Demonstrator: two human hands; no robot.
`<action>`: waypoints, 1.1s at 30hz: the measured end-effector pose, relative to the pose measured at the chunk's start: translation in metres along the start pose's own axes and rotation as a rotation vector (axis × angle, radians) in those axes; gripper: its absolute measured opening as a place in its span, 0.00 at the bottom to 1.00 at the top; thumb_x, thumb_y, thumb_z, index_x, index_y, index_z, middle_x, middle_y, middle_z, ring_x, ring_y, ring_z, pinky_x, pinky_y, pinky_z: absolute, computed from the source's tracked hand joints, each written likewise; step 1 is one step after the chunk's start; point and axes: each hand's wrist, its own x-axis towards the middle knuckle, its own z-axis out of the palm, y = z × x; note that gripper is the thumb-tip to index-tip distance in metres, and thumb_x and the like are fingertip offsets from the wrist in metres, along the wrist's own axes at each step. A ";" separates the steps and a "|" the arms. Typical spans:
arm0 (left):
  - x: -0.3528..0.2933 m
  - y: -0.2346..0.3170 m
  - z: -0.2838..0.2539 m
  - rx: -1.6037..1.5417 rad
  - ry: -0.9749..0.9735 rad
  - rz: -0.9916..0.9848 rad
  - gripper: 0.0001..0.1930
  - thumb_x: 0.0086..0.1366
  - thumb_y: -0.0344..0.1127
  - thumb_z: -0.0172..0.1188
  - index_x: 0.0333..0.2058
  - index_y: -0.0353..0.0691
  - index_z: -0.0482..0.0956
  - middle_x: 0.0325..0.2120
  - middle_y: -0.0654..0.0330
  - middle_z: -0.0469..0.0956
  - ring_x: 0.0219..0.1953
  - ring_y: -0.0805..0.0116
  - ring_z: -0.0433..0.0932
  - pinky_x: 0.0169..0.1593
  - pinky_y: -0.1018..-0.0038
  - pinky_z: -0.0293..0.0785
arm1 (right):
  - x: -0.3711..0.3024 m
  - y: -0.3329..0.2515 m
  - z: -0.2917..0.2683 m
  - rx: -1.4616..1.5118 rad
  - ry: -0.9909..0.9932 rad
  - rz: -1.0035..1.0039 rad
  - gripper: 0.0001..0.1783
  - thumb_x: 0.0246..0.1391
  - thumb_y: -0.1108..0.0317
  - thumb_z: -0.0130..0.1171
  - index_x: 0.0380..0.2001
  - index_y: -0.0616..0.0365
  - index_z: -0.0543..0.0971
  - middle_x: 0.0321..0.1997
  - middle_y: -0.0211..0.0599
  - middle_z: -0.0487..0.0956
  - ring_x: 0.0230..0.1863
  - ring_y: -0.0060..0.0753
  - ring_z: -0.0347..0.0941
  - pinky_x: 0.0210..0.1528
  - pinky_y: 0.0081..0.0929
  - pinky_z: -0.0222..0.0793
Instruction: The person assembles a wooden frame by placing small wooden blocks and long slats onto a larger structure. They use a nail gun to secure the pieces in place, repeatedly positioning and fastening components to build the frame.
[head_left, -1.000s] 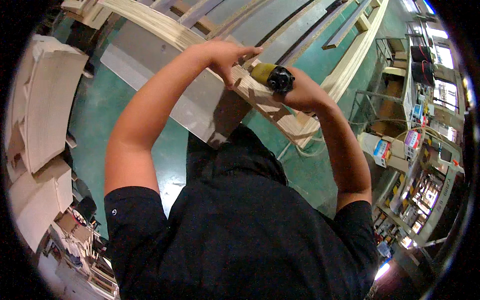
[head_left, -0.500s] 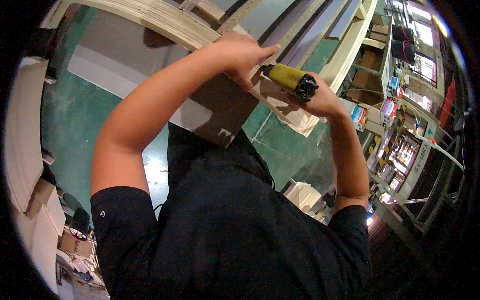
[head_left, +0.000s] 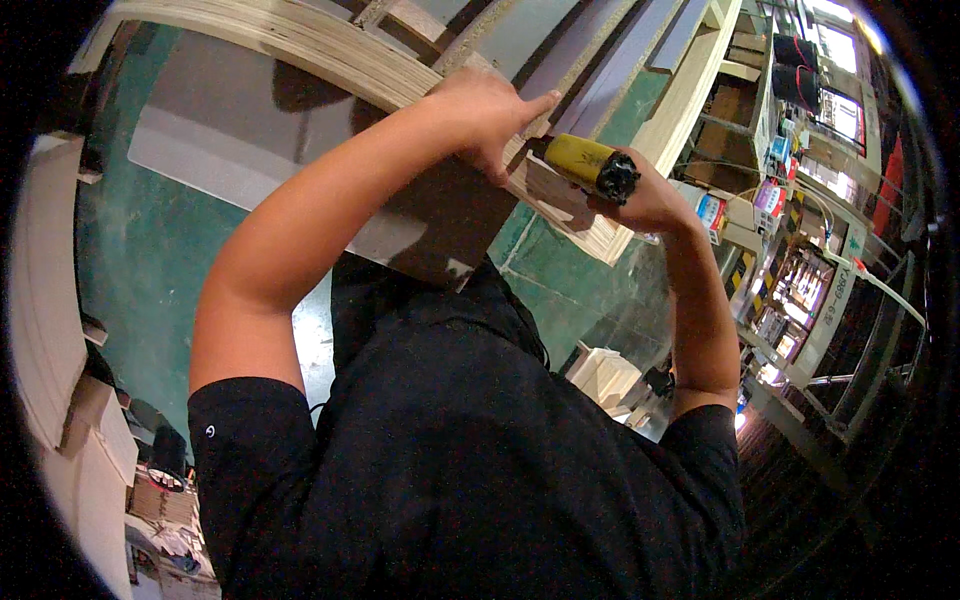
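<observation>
My left hand (head_left: pixel 485 112) grips the plywood rail of a wooden frame (head_left: pixel 300 52), one finger stretched out to the right and the thumb bent down on the near side. The other fingers are hidden behind the hand. In my right hand (head_left: pixel 655 200) is a yellow power tool (head_left: pixel 580 163), its rear end wrapped in black. Its dark front end points left at the frame beside my left hand; where its tip touches is hidden. Below the rail a grey panel (head_left: pixel 200 130) reaches toward my body, partly covered by my left forearm.
Grey-purple slats (head_left: pixel 625 70) cross the frame at the far side. Pale boards (head_left: pixel 45 290) stand at the left. A pale wooden piece (head_left: pixel 603 375) lies low on the green floor (head_left: pixel 140 270) at right. Shelving with boxes (head_left: pixel 712 212) stands farther right.
The view has shifted slightly. Both hands keep their places on the frame and the power tool, with the tool's tip still beside my left hand.
</observation>
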 end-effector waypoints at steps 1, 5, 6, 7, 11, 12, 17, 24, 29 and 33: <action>0.000 0.001 -0.002 -0.004 -0.007 -0.006 0.65 0.39 0.59 0.80 0.75 0.50 0.53 0.43 0.50 0.84 0.46 0.48 0.84 0.47 0.54 0.80 | 0.000 0.000 0.001 0.015 0.007 -0.001 0.23 0.41 0.68 0.76 0.42 0.63 0.81 0.38 0.37 0.86 0.40 0.30 0.81 0.46 0.33 0.78; -0.002 0.002 -0.004 -0.002 -0.015 -0.013 0.66 0.39 0.59 0.80 0.75 0.50 0.53 0.43 0.51 0.84 0.47 0.48 0.84 0.48 0.54 0.80 | 0.003 0.005 0.003 0.082 -0.032 0.012 0.22 0.42 0.70 0.76 0.42 0.64 0.81 0.38 0.37 0.86 0.39 0.28 0.80 0.44 0.32 0.78; -0.002 0.002 -0.004 -0.010 -0.010 -0.009 0.66 0.39 0.59 0.80 0.75 0.50 0.53 0.43 0.51 0.84 0.47 0.49 0.84 0.48 0.54 0.80 | 0.003 0.006 0.003 0.091 -0.042 0.016 0.22 0.42 0.71 0.76 0.43 0.64 0.81 0.38 0.37 0.86 0.39 0.28 0.80 0.44 0.32 0.78; -0.002 0.002 -0.003 -0.018 -0.004 -0.004 0.66 0.39 0.59 0.80 0.75 0.50 0.53 0.44 0.52 0.85 0.47 0.49 0.84 0.48 0.54 0.80 | 0.003 0.008 0.003 0.099 -0.052 0.020 0.22 0.42 0.71 0.76 0.43 0.64 0.81 0.38 0.37 0.86 0.39 0.28 0.80 0.43 0.32 0.78; -0.002 0.001 0.001 -0.026 0.035 0.007 0.67 0.38 0.59 0.81 0.75 0.51 0.53 0.44 0.53 0.85 0.47 0.50 0.84 0.48 0.55 0.80 | 0.007 0.022 0.005 0.099 -0.060 -0.078 0.22 0.42 0.72 0.75 0.43 0.63 0.81 0.39 0.37 0.86 0.39 0.28 0.80 0.44 0.33 0.78; -0.002 0.002 0.001 -0.020 0.022 -0.002 0.67 0.38 0.59 0.81 0.75 0.51 0.52 0.44 0.53 0.85 0.47 0.50 0.84 0.48 0.55 0.80 | 0.006 0.019 0.005 0.100 -0.054 -0.071 0.22 0.41 0.73 0.75 0.43 0.63 0.81 0.39 0.37 0.86 0.39 0.28 0.80 0.44 0.33 0.78; -0.002 0.004 -0.002 0.000 -0.003 -0.024 0.67 0.38 0.59 0.81 0.75 0.51 0.51 0.46 0.54 0.85 0.48 0.50 0.84 0.49 0.55 0.80 | 0.006 0.007 -0.001 0.011 -0.150 0.006 0.24 0.46 0.71 0.69 0.49 0.64 0.79 0.43 0.40 0.85 0.44 0.30 0.79 0.51 0.29 0.75; -0.004 0.008 -0.013 0.015 -0.067 -0.023 0.67 0.39 0.60 0.81 0.75 0.50 0.51 0.49 0.51 0.83 0.51 0.49 0.83 0.52 0.56 0.79 | 0.002 -0.007 0.000 -0.101 -0.113 0.030 0.21 0.48 0.67 0.72 0.45 0.63 0.80 0.38 0.40 0.84 0.41 0.32 0.79 0.48 0.30 0.75; -0.002 0.006 -0.007 0.032 -0.047 -0.032 0.67 0.41 0.60 0.80 0.76 0.51 0.49 0.51 0.52 0.83 0.53 0.48 0.81 0.54 0.55 0.78 | -0.004 -0.016 0.007 -0.040 -0.102 0.008 0.22 0.45 0.68 0.71 0.44 0.63 0.79 0.35 0.38 0.83 0.37 0.31 0.77 0.44 0.31 0.75; -0.001 0.005 -0.006 0.035 -0.045 -0.034 0.68 0.41 0.61 0.81 0.76 0.53 0.47 0.53 0.55 0.83 0.54 0.48 0.81 0.53 0.54 0.78 | -0.020 -0.011 0.026 0.006 -0.072 -0.032 0.23 0.43 0.70 0.69 0.45 0.64 0.78 0.34 0.37 0.82 0.36 0.30 0.75 0.43 0.30 0.74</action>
